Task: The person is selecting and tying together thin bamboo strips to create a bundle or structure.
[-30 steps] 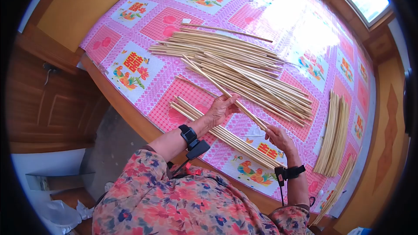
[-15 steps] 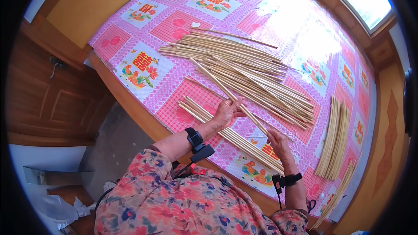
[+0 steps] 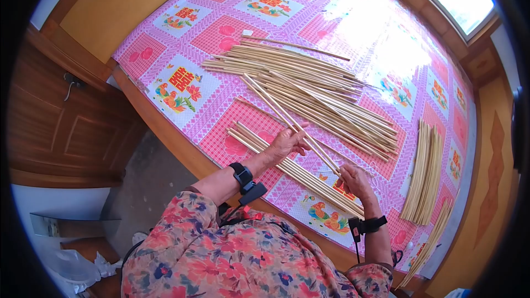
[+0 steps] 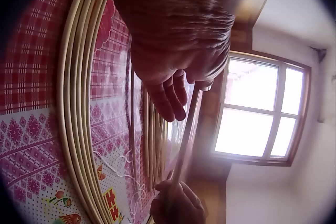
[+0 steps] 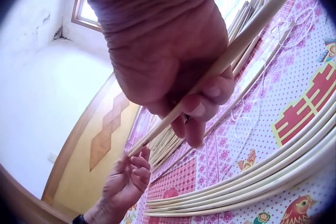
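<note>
Both hands hold a long, thin pale wooden stick (image 5: 252, 29) slantwise above the table. My left hand (image 3: 287, 143) pinches it near its middle, between thumb and fingers. Toward its near right end, my right hand (image 3: 355, 181) grips it with fingers curled round, as the right wrist view shows. In the head view the held piece looks like two pale lines close together. Under the left forearm lies a row of several similar sticks (image 3: 317, 184). Just beyond the hands spreads a large loose pile of sticks (image 3: 337, 113).
A pink patterned tablecloth (image 3: 149, 58) covers the table. Toward the right edge lie a thick bundle of sticks (image 3: 422, 176) and a thinner bundle (image 3: 428, 249). One lone stick (image 3: 298, 47) lies behind the pile. White string (image 5: 239, 119) trails on the cloth near the right hand.
Over the second the view has shifted a little, so the table appears slightly farther right. Both hands keep hold of the stick; the left fingers have shifted slightly on it.
</note>
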Motion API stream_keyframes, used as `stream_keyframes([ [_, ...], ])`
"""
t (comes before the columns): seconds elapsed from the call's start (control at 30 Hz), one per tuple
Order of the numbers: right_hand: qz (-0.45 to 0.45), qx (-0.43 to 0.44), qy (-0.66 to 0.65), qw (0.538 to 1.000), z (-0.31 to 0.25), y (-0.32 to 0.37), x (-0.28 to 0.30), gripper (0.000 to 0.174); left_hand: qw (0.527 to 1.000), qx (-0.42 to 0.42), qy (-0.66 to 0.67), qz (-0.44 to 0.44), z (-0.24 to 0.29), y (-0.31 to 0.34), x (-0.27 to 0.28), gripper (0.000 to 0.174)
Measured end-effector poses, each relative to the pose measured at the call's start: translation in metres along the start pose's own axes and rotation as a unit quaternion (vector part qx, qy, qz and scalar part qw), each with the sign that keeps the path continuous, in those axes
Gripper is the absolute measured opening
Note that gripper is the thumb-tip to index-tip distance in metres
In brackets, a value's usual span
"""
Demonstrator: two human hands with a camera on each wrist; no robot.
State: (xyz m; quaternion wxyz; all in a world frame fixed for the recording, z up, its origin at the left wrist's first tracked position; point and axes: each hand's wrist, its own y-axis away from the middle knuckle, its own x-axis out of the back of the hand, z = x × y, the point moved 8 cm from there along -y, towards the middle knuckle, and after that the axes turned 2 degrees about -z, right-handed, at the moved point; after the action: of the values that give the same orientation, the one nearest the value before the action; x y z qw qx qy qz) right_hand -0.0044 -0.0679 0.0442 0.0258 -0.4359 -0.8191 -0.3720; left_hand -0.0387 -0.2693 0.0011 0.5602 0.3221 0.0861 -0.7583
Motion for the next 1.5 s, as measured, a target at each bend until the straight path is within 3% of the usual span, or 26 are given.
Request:
stream_keyframes([
  [0.1,0.0,0.074,0.064,0.995,-0.004,-0.002,-0.002,0.027,0.999,0.016,0.045,-0.024,-0.007,-0.002,0.004,0.036],
  [0.23,0.017,0.105,0.107,0.989,-0.013,-0.005,0.004,0.027,0.996,0.032,0.082,-0.027,-0.001,0.001,-0.001,0.021],
  [0.33,0.079,0.117,0.146,0.979,-0.022,0.001,0.014,0.023,0.997,-0.016,0.075,-0.024,0.009,-0.001,-0.002,0.021],
  [0.4,0.168,0.172,0.179,0.954,-0.019,-0.002,0.024,0.021,0.995,-0.002,0.097,-0.015,0.005,-0.002,-0.004,0.02],
  [0.43,0.244,0.251,0.228,0.908,-0.024,0.004,0.03,0.019,0.997,-0.033,0.072,-0.008,0.002,-0.008,0.004,0.021],
  [0.47,0.243,0.247,0.229,0.909,-0.024,0.001,0.029,0.015,0.996,-0.033,0.087,0.001,0.001,-0.008,0.005,0.021],
  [0.53,0.334,0.25,0.274,0.867,-0.038,0.007,0.033,0.011,0.993,-0.007,0.112,0.028,-0.006,-0.012,0.018,0.02],
  [0.67,0.377,0.279,0.296,0.832,-0.045,0.004,0.027,0.009,0.99,-0.013,0.133,0.043,0.0,-0.008,0.021,0.018],
  [0.8,0.377,0.283,0.287,0.834,-0.043,0.002,0.024,0.01,0.99,-0.012,0.134,0.04,0.004,-0.006,0.02,0.017],
  [1.13,0.261,0.27,0.236,0.896,-0.03,-0.01,0.006,0.013,0.994,-0.021,0.082,0.066,0.011,0.012,0.023,0.017],
  [1.17,0.254,0.244,0.236,0.906,-0.016,-0.005,0.018,0.014,0.996,-0.006,0.08,0.032,0.001,0.0,0.008,0.017],
  [1.33,0.191,0.235,0.164,0.939,-0.007,0.001,0.018,0.016,0.997,-0.004,0.08,0.023,0.004,0.007,-0.007,0.017],
  [1.4,0.165,0.193,0.1,0.962,0.006,0.002,0.018,0.016,0.998,-0.01,0.063,0.013,0.004,0.009,-0.011,0.018],
  [1.5,0.172,0.185,0.083,0.964,0.016,0.009,0.023,0.014,0.999,-0.008,0.046,-0.008,0.001,0.011,-0.02,0.021],
])
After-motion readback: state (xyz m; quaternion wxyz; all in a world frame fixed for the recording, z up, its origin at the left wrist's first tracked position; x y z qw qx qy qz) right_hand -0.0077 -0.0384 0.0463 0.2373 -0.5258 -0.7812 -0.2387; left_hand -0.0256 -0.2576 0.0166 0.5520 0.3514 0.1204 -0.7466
